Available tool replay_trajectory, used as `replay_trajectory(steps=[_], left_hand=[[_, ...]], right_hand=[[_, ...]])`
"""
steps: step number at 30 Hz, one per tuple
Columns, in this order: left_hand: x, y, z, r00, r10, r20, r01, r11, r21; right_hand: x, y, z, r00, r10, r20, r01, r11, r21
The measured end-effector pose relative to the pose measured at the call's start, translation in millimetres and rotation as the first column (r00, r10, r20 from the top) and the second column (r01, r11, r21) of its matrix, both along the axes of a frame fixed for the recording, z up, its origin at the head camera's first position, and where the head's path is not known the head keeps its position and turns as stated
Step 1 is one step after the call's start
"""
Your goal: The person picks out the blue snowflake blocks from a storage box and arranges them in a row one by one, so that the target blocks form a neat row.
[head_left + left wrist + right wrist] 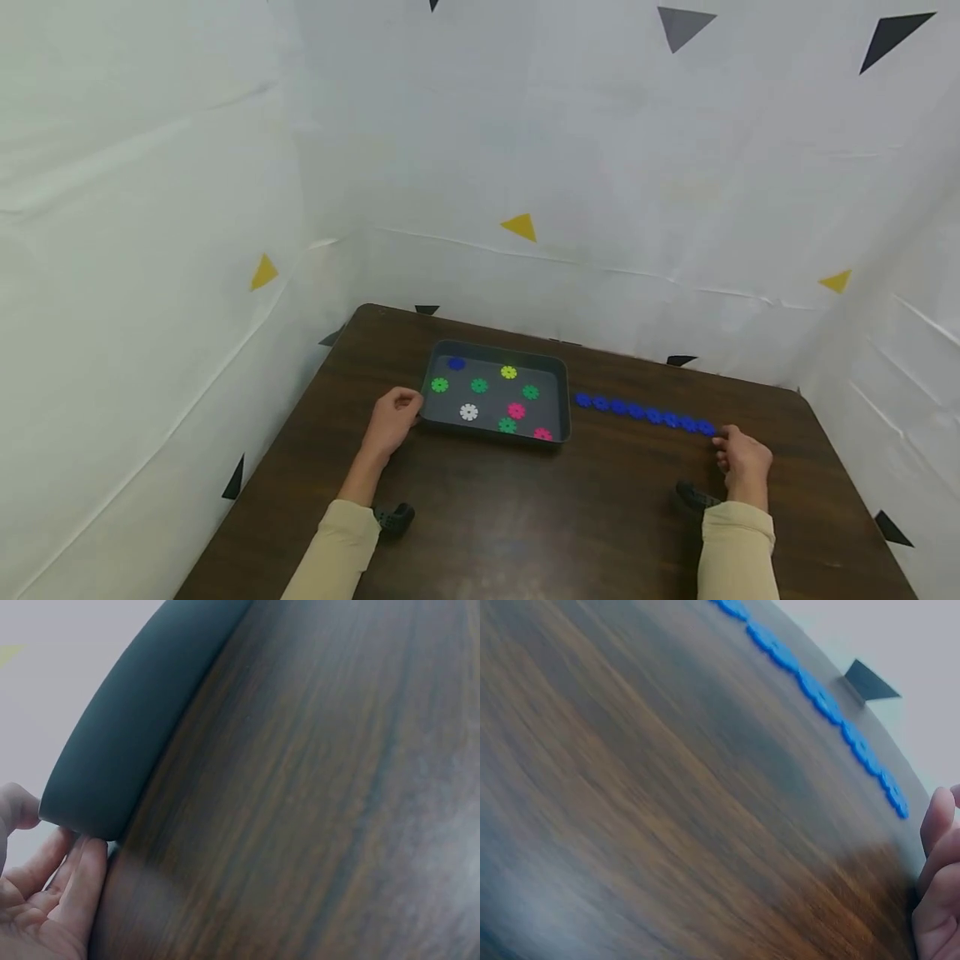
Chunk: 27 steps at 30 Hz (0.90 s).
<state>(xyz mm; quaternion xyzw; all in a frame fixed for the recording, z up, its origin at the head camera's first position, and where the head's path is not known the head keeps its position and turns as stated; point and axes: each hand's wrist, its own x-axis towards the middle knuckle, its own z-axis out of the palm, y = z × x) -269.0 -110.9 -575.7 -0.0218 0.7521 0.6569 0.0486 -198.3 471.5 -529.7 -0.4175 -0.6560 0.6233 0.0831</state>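
Note:
My left hand (396, 415) is at the near left corner of a dark grey tray (495, 437). In the left wrist view the thumb (24, 806) lies at the tray's rim and the fingers (84, 881) are against the underside of its corner, so the hand grips it. A row of blue flower-shaped discs (636, 411) runs across the table to the tray's right, edge against edge. My right hand (742, 457) is at the right end of that row, fingers loosely bent beside the last disc (894, 796). Nothing shows in its grasp.
Inside the tray lie a blue disc (456, 364), a yellow disc (509, 372), a white disc (468, 412) and several green and pink ones. The dark wooden table (525, 517) meets white sheeting (480, 150) at the back and sides.

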Motion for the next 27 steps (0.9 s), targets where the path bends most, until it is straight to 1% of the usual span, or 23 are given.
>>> replay_trajectory(steps=[3,5,8,13,16,20,21,23,27], left_hand=[[-0.8,1.3,0.9,1.0,-0.003,0.001,0.003,1.0,0.001],[-1.6,2.2,0.6,1.0,0.005,-0.011,-0.005,1.0,-0.003],[-3.0,2.1,0.2,1.0,0.016,-0.02,-0.016,1.0,-0.014],[-0.3,1.5,-1.1,1.0,0.018,-0.011,-0.018,0.999,-0.026],[0.5,1.1,-1.4,1.0,0.017,-0.008,-0.017,0.999,-0.031],[-0.7,1.1,-1.4,1.0,0.026,-0.011,-0.027,0.999,-0.026],[-0.9,1.1,-1.1,1.0,0.026,-0.01,-0.026,0.999,-0.023],[-1.4,1.3,-0.6,1.0,0.025,-0.009,-0.025,1.0,-0.017],[0.3,0.6,1.4,1.0,0.019,-0.011,-0.02,1.0,-0.011]], right_hand=[[-0.4,-7.8,-1.3,1.0,0.005,-0.014,-0.004,1.0,0.015],[-4.4,-15.3,-2.6,0.999,0.029,-0.023,-0.028,0.999,0.044],[-13.9,-31.4,-2.2,0.993,0.11,-0.031,-0.106,0.987,0.118],[-28.6,-68.6,11.7,0.965,0.26,-0.044,-0.243,0.941,0.236],[-37.7,-95.7,21.7,0.936,0.349,-0.048,-0.323,0.904,0.281],[-51.1,-134.3,32.5,0.882,0.467,-0.063,-0.422,0.842,0.337],[-54.5,-143.8,34.7,0.869,0.49,-0.066,-0.439,0.826,0.352],[-61.0,-163.2,39.4,0.847,0.526,-0.081,-0.464,0.804,0.371],[-71.8,-199.9,44.4,0.802,0.587,-0.112,-0.505,0.765,0.4]])
